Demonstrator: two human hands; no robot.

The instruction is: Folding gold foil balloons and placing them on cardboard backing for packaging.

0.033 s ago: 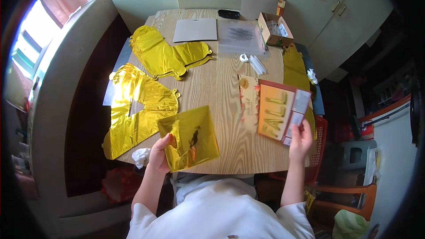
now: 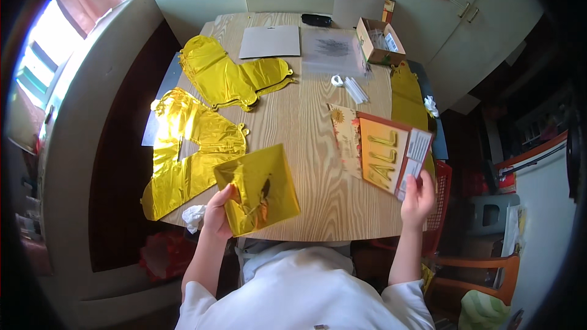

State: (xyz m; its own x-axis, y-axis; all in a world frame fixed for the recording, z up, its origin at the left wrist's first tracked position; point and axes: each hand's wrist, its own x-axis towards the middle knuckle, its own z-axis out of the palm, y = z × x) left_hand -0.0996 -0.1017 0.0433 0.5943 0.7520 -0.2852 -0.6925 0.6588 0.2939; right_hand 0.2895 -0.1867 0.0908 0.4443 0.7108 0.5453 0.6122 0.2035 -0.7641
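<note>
My left hand [image 2: 218, 211] grips the lower left edge of a folded gold foil balloon [image 2: 278, 186], a flat, shiny square with a dark reflection on it. At the right, my right hand [image 2: 418, 200] pinches the lower right edge of an orange printed card [image 2: 382, 146] showing gold balloon-style letters, with a pale label strip along its right side. Partly behind that card is a cream card [image 2: 343, 128] with a leaf and sunflower print; whether my hand holds it too I cannot tell. Two flat gold foil balloons [image 2: 229, 79] [image 2: 177, 165] lie on the table at the left.
On the wood-grain table [image 2: 312, 122] are a grey-white board [image 2: 270, 41], a clear plastic sheet [image 2: 318, 64], a white tape roll [image 2: 337, 80], clear tubes [image 2: 356, 90] and a small open box [image 2: 394, 53]. More gold foil [image 2: 406, 91] hangs at the right edge. Crumpled white tissue [image 2: 194, 217] lies near my left arm.
The folded foil in my left hand has shifted slightly left. The printed card in my right hand has tilted a little and moved slightly right. Both hands keep their holds.
</note>
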